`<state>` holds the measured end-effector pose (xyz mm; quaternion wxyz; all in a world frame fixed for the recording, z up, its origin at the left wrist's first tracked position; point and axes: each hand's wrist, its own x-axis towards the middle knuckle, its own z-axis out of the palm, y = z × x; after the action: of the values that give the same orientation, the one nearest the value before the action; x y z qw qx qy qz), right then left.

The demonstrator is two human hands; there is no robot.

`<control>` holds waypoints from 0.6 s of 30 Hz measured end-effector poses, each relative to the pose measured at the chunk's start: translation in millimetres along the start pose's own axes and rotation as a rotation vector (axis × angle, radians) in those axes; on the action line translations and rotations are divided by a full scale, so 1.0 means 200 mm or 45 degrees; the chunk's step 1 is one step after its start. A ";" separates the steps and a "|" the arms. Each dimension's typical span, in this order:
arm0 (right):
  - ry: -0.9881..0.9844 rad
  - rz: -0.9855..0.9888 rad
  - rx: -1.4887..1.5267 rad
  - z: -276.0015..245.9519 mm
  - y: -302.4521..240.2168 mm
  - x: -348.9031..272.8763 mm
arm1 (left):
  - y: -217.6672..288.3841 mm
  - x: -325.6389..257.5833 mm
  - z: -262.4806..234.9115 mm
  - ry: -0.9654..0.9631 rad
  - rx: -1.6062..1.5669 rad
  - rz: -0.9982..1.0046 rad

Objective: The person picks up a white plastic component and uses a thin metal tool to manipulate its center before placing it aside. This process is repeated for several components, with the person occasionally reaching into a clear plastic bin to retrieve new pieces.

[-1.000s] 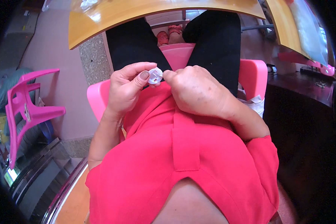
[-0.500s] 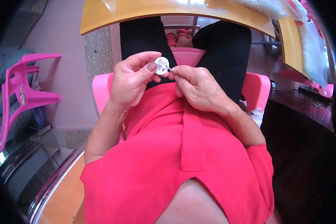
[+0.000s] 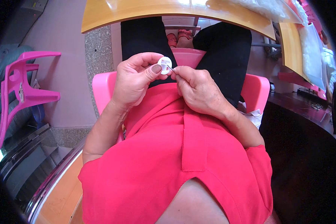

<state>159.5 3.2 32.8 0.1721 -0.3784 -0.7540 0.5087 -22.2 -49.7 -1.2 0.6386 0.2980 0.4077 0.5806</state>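
Observation:
Above my lap, a small round white plastic piece [image 3: 164, 64] with cut-out openings is pinched between the thumb and fingers of my left hand [image 3: 138, 75]. Its open face is turned up toward me. My right hand [image 3: 198, 87] is closed around a thin metal pin-like tool [image 3: 170, 68], whose tip reaches into the white piece at its right side. Most of the tool is hidden inside my right fingers, so its exact kind does not show.
A wooden table [image 3: 138, 16] lies just beyond my knees, with clear plastic bags [image 3: 272, 8] at its right. I sit on a pink chair [image 3: 255, 91]. Another pink chair [image 3: 20, 93] is at the left. Between my legs shows a pink plastic stool [image 3: 188, 56].
Both hands, with the white piece and the thin tool, have shifted very slightly to the right. The grip of each hand looks the same.

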 end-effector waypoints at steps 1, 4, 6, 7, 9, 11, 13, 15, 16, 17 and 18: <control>-0.003 -0.007 0.024 0.00 0.00 0.00 | 0.00 0.00 0.00 0.002 -0.001 0.001; 0.039 -0.103 -0.004 0.02 0.03 0.00 | 0.00 0.01 0.01 0.040 -0.051 0.006; 0.015 -0.149 -0.074 0.01 0.04 0.00 | 0.00 0.01 0.01 0.034 -0.032 0.014; -0.010 -0.194 -0.145 0.01 0.04 0.00 | 0.00 0.00 0.01 0.032 -0.033 0.012; -0.004 -0.211 -0.183 0.01 0.04 -0.01 | 0.00 0.00 0.01 0.035 -0.030 0.023; 0.002 -0.230 -0.220 0.02 0.04 -0.01 | 0.00 0.00 0.01 0.045 -0.010 0.023; 0.015 -0.252 -0.231 0.03 0.04 -0.01 | 0.00 0.00 0.01 0.052 0.008 0.023; 0.026 -0.270 -0.258 0.03 0.04 -0.01 | -0.01 0.00 0.01 0.046 0.014 0.042; 0.036 -0.289 -0.286 0.03 0.05 -0.01 | -0.01 0.00 0.01 0.045 0.014 0.041; 0.037 -0.288 -0.285 0.04 0.05 -0.01 | -0.01 0.00 0.01 0.040 0.027 0.052; 0.054 -0.312 -0.305 0.04 0.06 -0.01 | -0.01 0.00 0.01 0.036 0.040 0.063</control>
<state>160.4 -1.7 18.5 0.2024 -0.3119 -0.8459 0.3823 -19.5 -49.8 -1.6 0.6135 0.3099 0.4182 0.5939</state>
